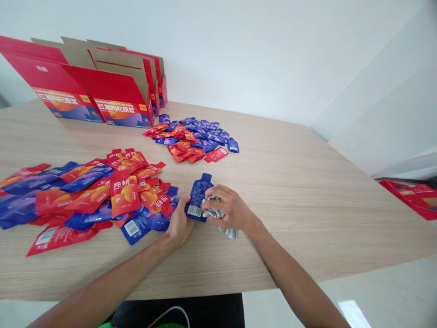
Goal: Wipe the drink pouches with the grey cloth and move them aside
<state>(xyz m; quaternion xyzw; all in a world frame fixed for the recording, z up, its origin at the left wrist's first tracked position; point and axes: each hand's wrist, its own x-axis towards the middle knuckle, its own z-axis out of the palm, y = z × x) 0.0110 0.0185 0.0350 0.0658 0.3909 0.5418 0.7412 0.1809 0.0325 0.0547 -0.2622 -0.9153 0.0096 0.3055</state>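
Note:
Between my two hands is a dark blue pouch [198,193], its printed back with a barcode facing up. My left hand [179,221] grips the pouch by its left edge, thumb on top. A crumpled grey-and-white striped cloth [215,212] is bunched in my right hand [228,207] and pressed against the pouch's right side. Just left of my left hand lies a large pile of red pouches [124,193] and blue pouches [87,177], overlapping one another. Farther back is a second, smaller pile of red and blue pouches [205,136].
Open red-and-blue cardboard boxes [119,105] stand at the back left of the wooden table [290,182], against the white wall. Past the table's right edge, a red box [409,198] sits lower down. A white sheet [353,314] lies on the floor at the bottom right.

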